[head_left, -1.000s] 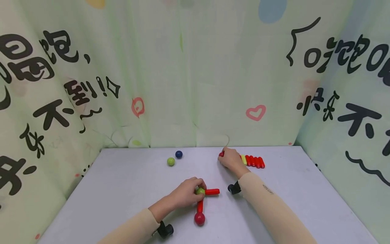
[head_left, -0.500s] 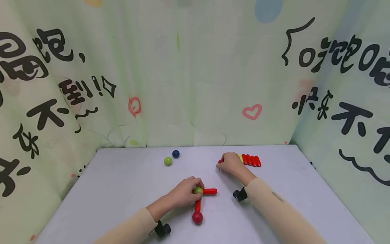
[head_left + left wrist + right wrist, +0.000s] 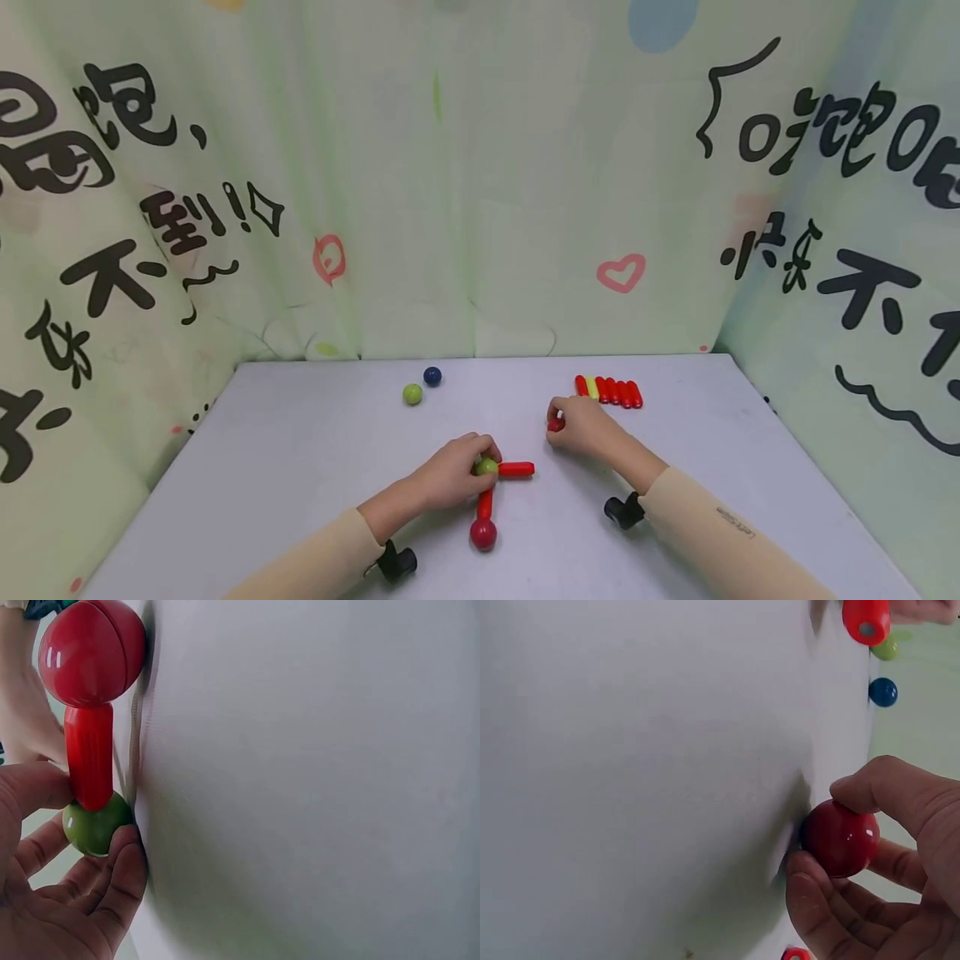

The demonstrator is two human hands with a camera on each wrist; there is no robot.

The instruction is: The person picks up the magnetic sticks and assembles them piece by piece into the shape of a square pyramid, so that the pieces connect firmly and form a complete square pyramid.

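My left hand grips a green ball between thumb and fingers. One red rod joins that ball to a red ball nearer me. A second red rod sticks out from the green ball to the right, its free end showing a round hole in the right wrist view. My right hand pinches another red ball close over the table, to the right of and beyond the joined pieces.
Several red rods and a yellow rod lie in a row behind my right hand. A loose green ball and a dark blue ball sit at the back of the white table. A printed curtain surrounds it.
My right hand has drawn back toward me with the red ball, away from the rod row, uncovering the row's left end. The left hand keeps its hold on the green ball.
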